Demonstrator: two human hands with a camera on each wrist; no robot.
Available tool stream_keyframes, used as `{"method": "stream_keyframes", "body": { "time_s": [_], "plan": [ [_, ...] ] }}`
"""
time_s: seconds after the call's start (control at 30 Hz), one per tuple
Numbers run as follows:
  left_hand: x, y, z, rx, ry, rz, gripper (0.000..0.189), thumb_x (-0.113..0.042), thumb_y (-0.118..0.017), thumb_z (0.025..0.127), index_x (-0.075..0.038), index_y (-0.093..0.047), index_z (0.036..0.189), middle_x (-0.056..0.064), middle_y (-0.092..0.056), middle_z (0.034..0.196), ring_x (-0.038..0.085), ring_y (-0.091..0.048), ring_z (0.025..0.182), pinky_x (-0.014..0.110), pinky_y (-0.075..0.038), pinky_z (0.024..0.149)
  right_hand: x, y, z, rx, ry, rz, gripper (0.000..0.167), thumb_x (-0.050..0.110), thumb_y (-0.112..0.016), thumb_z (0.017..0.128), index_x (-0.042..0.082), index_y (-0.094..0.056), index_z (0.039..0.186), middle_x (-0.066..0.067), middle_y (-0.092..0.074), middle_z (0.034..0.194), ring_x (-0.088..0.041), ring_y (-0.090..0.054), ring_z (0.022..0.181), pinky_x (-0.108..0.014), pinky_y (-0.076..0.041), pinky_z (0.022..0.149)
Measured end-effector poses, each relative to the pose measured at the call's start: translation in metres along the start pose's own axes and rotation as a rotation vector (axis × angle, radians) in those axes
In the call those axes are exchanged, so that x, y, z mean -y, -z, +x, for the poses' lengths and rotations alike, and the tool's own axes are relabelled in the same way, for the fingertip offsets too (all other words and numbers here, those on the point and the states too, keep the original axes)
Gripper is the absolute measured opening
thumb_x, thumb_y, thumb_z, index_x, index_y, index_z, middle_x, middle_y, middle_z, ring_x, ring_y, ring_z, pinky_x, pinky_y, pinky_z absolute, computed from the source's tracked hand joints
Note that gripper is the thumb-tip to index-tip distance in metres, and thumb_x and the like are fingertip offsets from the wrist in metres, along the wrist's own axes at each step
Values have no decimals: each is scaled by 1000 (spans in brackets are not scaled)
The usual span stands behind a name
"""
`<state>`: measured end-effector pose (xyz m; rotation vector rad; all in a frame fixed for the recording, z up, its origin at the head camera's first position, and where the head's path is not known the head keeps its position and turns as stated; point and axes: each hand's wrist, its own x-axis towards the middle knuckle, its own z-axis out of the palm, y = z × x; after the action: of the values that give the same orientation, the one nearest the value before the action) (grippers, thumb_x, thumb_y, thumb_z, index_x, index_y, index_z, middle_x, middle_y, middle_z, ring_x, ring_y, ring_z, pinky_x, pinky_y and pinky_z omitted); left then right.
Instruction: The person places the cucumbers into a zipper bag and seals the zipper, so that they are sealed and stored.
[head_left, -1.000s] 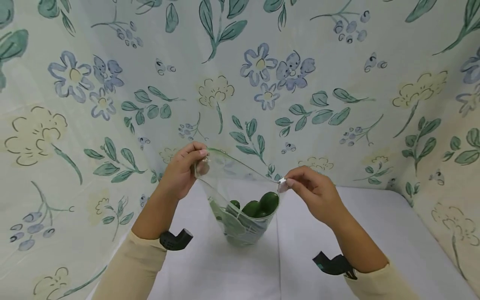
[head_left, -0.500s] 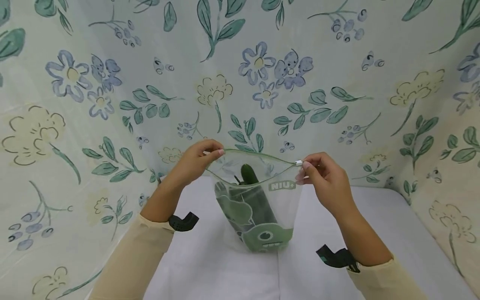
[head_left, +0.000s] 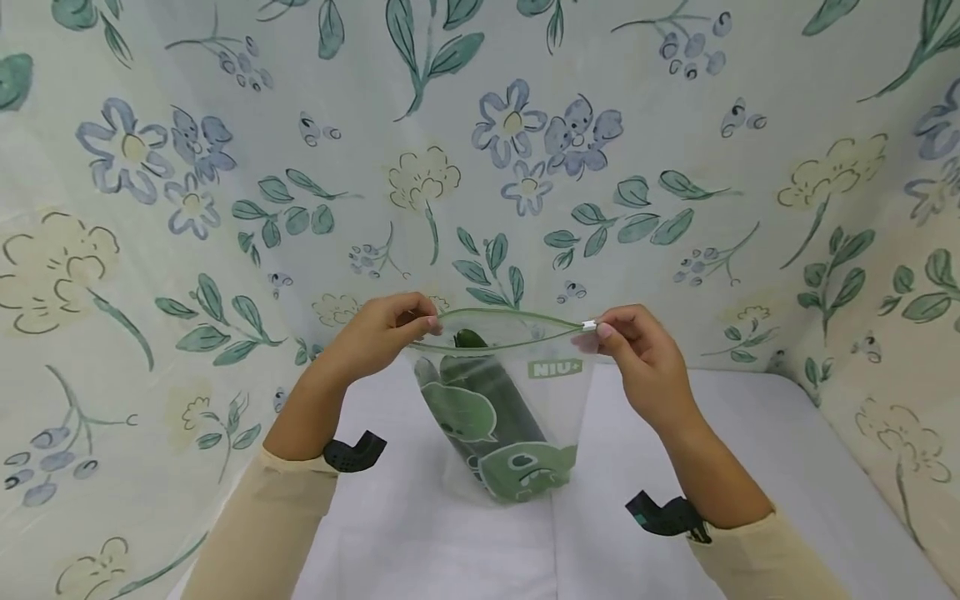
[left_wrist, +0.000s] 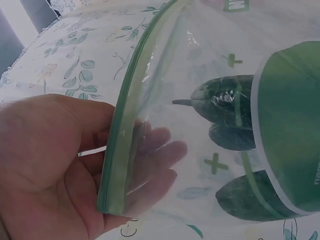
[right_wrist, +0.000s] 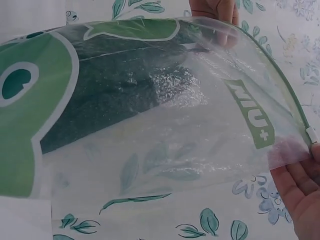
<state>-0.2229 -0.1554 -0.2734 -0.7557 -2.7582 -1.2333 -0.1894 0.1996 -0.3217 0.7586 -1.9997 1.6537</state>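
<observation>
A clear zip bag with green cartoon print stands between my hands, above the white table. Several dark green cucumbers lean inside it; in the left wrist view one cucumber shows its stem. My left hand holds the bag's upper left corner, its fingers behind the film and its thumb at the green zip strip. At the upper right corner my right hand pinches the bag by the white zip slider. Between the hands the two rims stand apart and meet at the slider.
A white cloth covers the table below the bag. Floral fabric hangs close behind and along both sides. A dark wrist camera sits on the left forearm, another camera on the right.
The bag has swung from tilted to nearly upright, its printed front now facing me. My right hand rose with its corner. Lately both hands shifted slightly left, and the mouth gap narrowed.
</observation>
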Motion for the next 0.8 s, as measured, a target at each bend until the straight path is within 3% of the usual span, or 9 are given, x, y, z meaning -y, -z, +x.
{"method": "stream_keyframes", "body": {
  "time_s": [0.13, 0.23, 0.4, 0.5, 0.6, 0.67, 0.8],
  "plan": [
    [-4, 2, -9, -3, 30, 66, 18, -31, -53, 105, -18, -65, 111, 3, -70, 109, 25, -65, 99, 42, -51, 86, -3, -7, 2, 41, 18, 177, 15, -2, -48, 103, -13, -48, 114, 3, -74, 110, -12, -74, 95, -23, -56, 94],
    [-10, 1, -15, -32, 67, 165, 18, -27, -51, 106, -16, -64, 111, 3, -69, 109, 23, -64, 98, 40, -51, 84, -4, -14, 5, 73, 12, 250, 15, -2, -47, 103, -13, -47, 114, 4, -74, 110, -12, -75, 97, -23, -55, 96],
    [-30, -6, -29, -68, 161, 382, 20, -23, -47, 105, -13, -63, 100, 5, -64, 88, 21, -59, 79, 37, -47, 69, 0, -26, 9, 133, -9, 230, 14, 3, -50, 104, -5, -52, 116, 7, -70, 108, -7, -72, 100, -22, -55, 94],
    [-45, -16, -34, -119, 175, 388, 24, -32, -47, 106, -15, -63, 111, 5, -65, 103, 24, -63, 89, 41, -51, 76, 4, -33, 11, 171, -12, 232, 13, 4, -52, 103, 0, -55, 115, 7, -68, 106, -7, -71, 100, -23, -56, 94],
    [-57, -31, -30, -156, 81, 315, 39, -44, -50, 104, -19, -59, 132, 0, -61, 133, 24, -61, 121, 47, -51, 99, 7, -42, 13, 215, -17, 246, 13, 4, -52, 103, -2, -54, 114, 5, -68, 104, -8, -72, 100, -26, -56, 94],
    [-63, -41, -26, -142, 1, 248, 47, -49, -53, 102, -21, -56, 140, -3, -57, 142, 21, -54, 134, 47, -47, 108, 7, -47, 14, 245, -21, 235, 14, 4, -51, 104, -4, -53, 115, 5, -68, 104, -9, -72, 100, -26, -56, 95],
    [-66, -59, -17, -102, -136, 188, 45, -45, -62, 98, -21, -60, 137, -7, -64, 133, 14, -58, 129, 41, -50, 106, 8, -54, 12, 247, -39, 146, 15, 6, -51, 104, -4, -54, 114, 7, -66, 103, -7, -68, 98, -22, -55, 93]
  ]
}}
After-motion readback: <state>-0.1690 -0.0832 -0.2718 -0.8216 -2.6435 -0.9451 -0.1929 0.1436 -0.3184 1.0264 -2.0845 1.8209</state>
